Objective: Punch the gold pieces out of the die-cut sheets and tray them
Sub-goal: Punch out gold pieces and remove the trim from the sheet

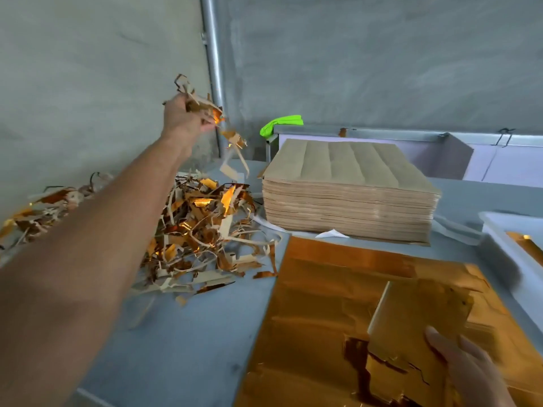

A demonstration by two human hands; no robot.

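Two hands: both busy, one with waste and one with the punched stack.
Left hand (183,114): raised at arm's length over the far left of the table, fingers curled round a tangle of scrap strips (205,105); loose ends dangle below it, above the heap.
Right hand (467,365): blurred at the lower right edge, fingers against the near end of a stack of gold pieces (420,321); it appears to hold the stack, tilted up off the sheet.
Gold sheet (329,289): lies flat on the table in front of the person, foil side up, under the stack; a dark torn gap shows near its lower middle.
Scrap heap (202,227): a loose pile of foil and brown strips on the table, left of the sheet and beneath the left hand.
Sheet pile (349,198): a thick block of brown-backed sheets, behind the gold sheet.
Tray (520,245): white, at the right edge, just beside the sheet; a bit of gold shows inside.
Table (182,333): grey top, carrying all of this.
Green cloth (280,124): on a frame behind the pile.
Handling, judged: the pieces look light, thin and slick on the foil face, easily creased; best taken as a squared stack by its edges, thumb on top. The strips look weightless and springy, so a loose fistful will shed bits.
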